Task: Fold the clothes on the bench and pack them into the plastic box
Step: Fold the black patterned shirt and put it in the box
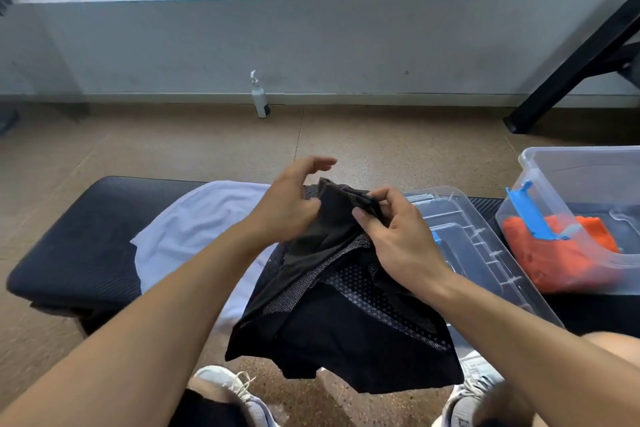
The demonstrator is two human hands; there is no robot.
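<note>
Two white shoes [228, 392] show at the bottom edge, on the speckled floor below the hanging hem of a black mesh garment [343, 315]. Right hand [398, 236] pinches the garment's upper edge between thumb and curled fingers. Left hand [291, 204] lies against the cloth with its upper fingers spread and relaxed; whether the lower fingers or thumb grasp the fabric cannot be told. Garment is held up in front of the bench [69, 236], bunched and unfolded.

White garment [194, 229] lies spread on the bench behind the black one, not yet folded. Clear lid [485, 253] rests on the bench just right of the hands. Plastic box [568, 218] stands further right, open, with an orange garment [561, 260] inside and a blue clip [526, 215] on its near wall.

Assessment: one item appears packed; the black piece is in hand at the start of folding; the white piece remains. Task is judged roughly one third complete
</note>
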